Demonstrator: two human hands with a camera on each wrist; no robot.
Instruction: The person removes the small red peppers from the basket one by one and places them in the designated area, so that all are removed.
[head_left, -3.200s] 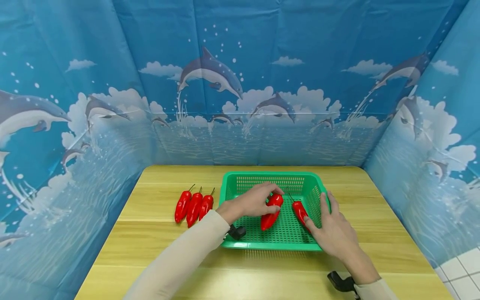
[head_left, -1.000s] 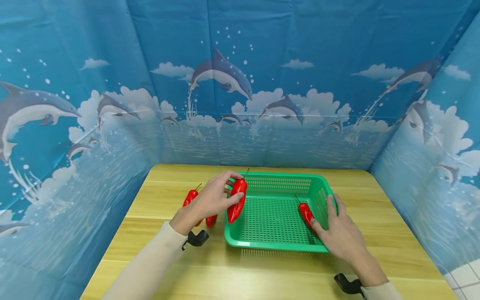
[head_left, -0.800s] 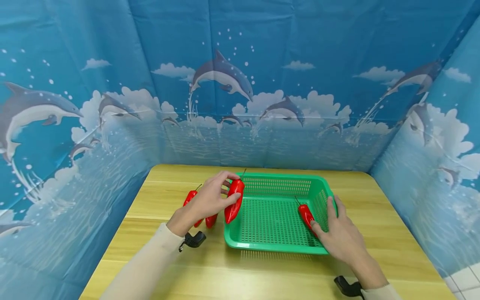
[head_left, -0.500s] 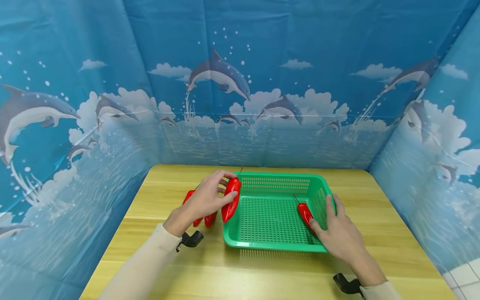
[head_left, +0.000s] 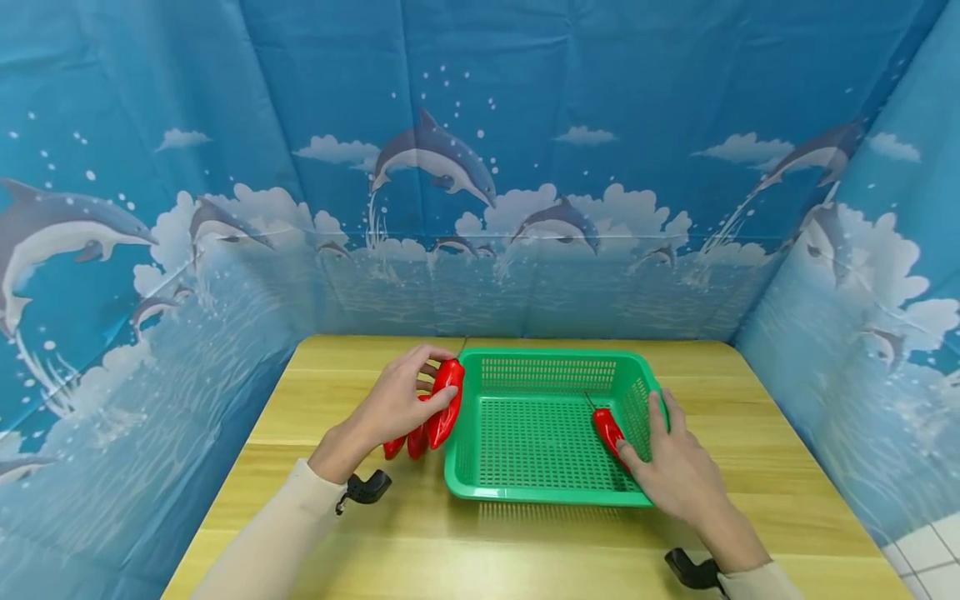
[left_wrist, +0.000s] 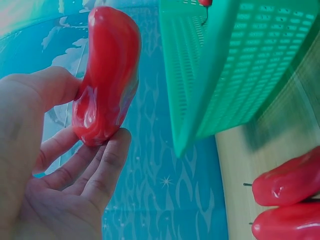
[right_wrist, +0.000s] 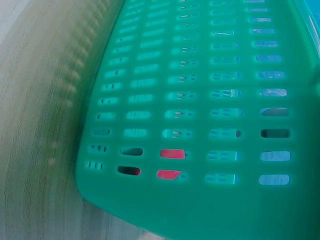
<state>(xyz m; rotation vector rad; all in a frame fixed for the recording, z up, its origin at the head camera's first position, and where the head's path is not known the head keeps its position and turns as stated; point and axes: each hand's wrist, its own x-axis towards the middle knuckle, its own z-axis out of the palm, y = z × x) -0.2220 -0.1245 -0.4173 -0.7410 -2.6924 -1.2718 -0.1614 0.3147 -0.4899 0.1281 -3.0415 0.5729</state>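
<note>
My left hand (head_left: 393, 404) holds a red chili pepper (head_left: 447, 404) between thumb and fingers, just beyond the left rim of the green plastic basket (head_left: 551, 497). In the left wrist view the held chili pepper (left_wrist: 110, 70) stands upright, raised off the table. Partly hidden beneath that hand, red chili peppers (head_left: 417, 440) lie on the table; two show in the left wrist view. My right hand (head_left: 678, 471) grips the basket's right rim near the front corner, thumb inside. One chili pepper (head_left: 606, 428) lies in the basket, its lower end by that thumb.
The wooden table (head_left: 525, 554) reaches back to a blue dolphin-print curtain (head_left: 480, 275), which also encloses both sides. Through the slots of the basket wall (right_wrist: 192, 205), red bits of the pepper show in the right wrist view.
My left hand has lifted the pepper from the middle of the basket and carried it left, past the left rim. The right hand has stayed at the right rim.
</note>
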